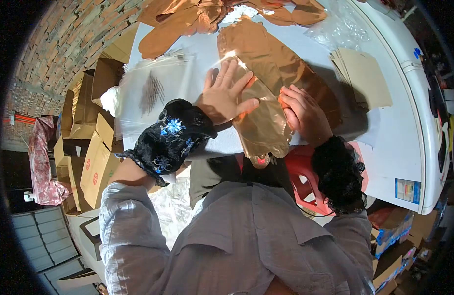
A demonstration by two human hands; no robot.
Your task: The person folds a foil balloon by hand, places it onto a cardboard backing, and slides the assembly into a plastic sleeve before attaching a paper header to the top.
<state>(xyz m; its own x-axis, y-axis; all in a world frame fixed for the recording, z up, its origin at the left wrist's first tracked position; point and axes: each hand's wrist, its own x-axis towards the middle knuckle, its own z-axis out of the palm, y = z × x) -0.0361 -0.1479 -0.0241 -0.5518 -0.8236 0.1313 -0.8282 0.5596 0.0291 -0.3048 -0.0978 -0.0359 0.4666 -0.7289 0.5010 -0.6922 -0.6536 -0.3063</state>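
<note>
A copper-coloured foil balloon (256, 123), flat and folded into a long strip, lies on the white table before me, its near end hanging over the front edge. My left hand (226, 96) rests flat on it with the fingers spread. At the strip's right edge, the curled fingers of my right hand (303, 110) pinch the foil; the fingertips are partly hidden. Beneath and to the right, a wider sheet of copper foil (305, 73) fans out. More copper foil pieces (163, 37) lie at the far edge, around a small heap of white pieces (241, 14).
Left on the white table (207, 147) is a stack of clear plastic bags (163, 83) with dark marks. Crumpled clear plastic (340, 29) and beige cards (364, 78) lie right. Cardboard boxes (97, 162) stand left; a red stool (305, 172) is under the table.
</note>
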